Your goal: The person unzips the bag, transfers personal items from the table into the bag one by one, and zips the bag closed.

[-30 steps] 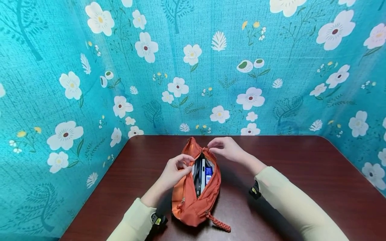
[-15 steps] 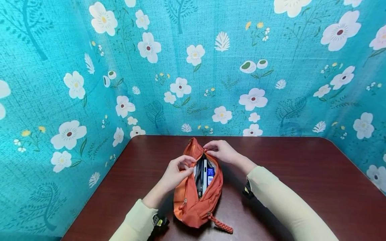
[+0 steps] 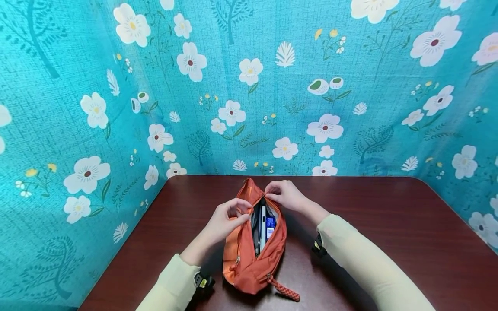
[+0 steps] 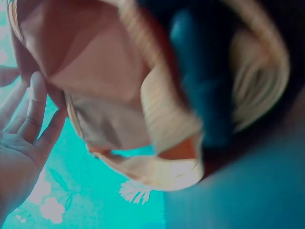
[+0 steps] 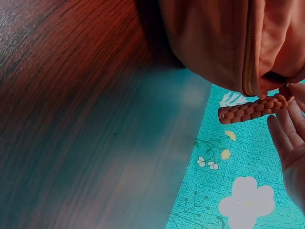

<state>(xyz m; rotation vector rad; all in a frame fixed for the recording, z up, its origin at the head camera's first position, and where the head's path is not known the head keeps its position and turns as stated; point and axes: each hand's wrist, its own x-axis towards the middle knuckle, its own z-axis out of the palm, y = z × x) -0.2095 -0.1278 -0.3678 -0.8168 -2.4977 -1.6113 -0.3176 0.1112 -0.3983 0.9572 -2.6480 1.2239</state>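
Note:
An orange-red zippered bag (image 3: 253, 276) stands on the table with its top compartment unzipped. Inside show a slim white-edged object (image 3: 263, 235) and a blue item with a white label (image 3: 270, 222); their kinds are unclear. My left hand (image 3: 223, 222) pinches the left edge of the opening, its fingertips at the bag's fabric (image 4: 90, 57) in the left wrist view. At the far end of the opening, my right hand (image 3: 288, 195) pinches the zipper pull. A braided cord (image 5: 250, 110) hangs from that pull beside the fingers in the right wrist view.
The dark red-brown table (image 3: 369, 242) extends to both sides of the bag. A turquoise flowered cloth (image 3: 272, 86) hangs behind it. Another braided pull (image 3: 285, 290) lies at the bag's near end. A pale webbing strap (image 4: 167, 109) loops along its left side.
My right hand has come in leftward to the far end of the opening and taken hold of the zipper pull. The left hand keeps its grip on the edge.

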